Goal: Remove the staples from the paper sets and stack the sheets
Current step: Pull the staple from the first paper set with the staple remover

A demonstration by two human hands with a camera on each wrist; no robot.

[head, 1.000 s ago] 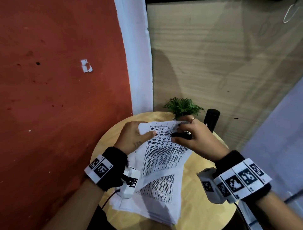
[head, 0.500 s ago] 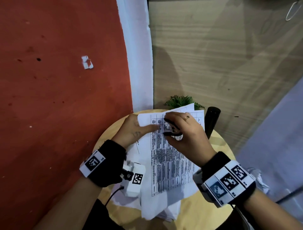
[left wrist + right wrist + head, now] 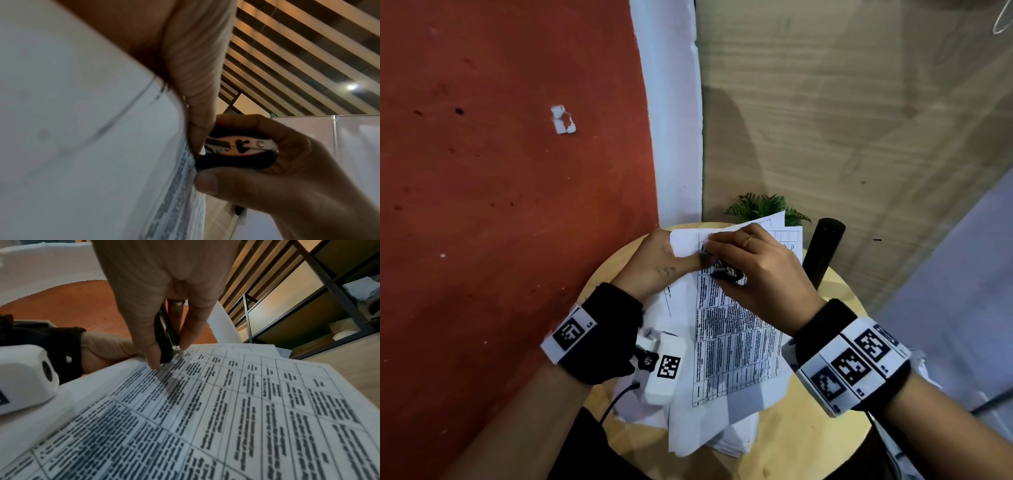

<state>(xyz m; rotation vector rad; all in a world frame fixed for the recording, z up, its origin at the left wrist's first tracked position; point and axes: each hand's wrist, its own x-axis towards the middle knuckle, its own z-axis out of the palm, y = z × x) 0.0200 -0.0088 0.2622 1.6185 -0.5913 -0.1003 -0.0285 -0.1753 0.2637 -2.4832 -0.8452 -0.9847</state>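
the stapled paper set (image 3: 732, 329) is held tilted above a round wooden table (image 3: 808, 442), its top corner raised between both hands and its lower edge hanging over a loose pile of sheets (image 3: 729, 442) lying on the tabletop. the printed side, ruled into table columns, is turned up. the staple itself cannot be made out; it is judged to sit at the top left corner, where the tool is set.

a black staple remover (image 3: 236, 152) with a shiny metal side plate is pressed against that corner. it is squeezed by the right hand (image 3: 760, 274), thumb on 1 black grip and fingers curled round the other, so the tool is grasped firmly. the corner of the set is pinched by the left hand (image 3: 657, 263), thumb on the printed face and the other fingers hidden behind the paper.

the paper is judged light, thin and floppy, bending under its own weight, and easily torn where the staple bites. it is best gripped close beside the staple, so the corner is kept taut while the tool is levered; a hold further down would let the sheets buckle.

beyond the hands a small green plant (image 3: 763, 205) and a black cylinder (image 3: 823, 253) stand at the far edge of the table, against a red wall (image 3: 510, 205) and a wood-grain panel (image 3: 859, 120).
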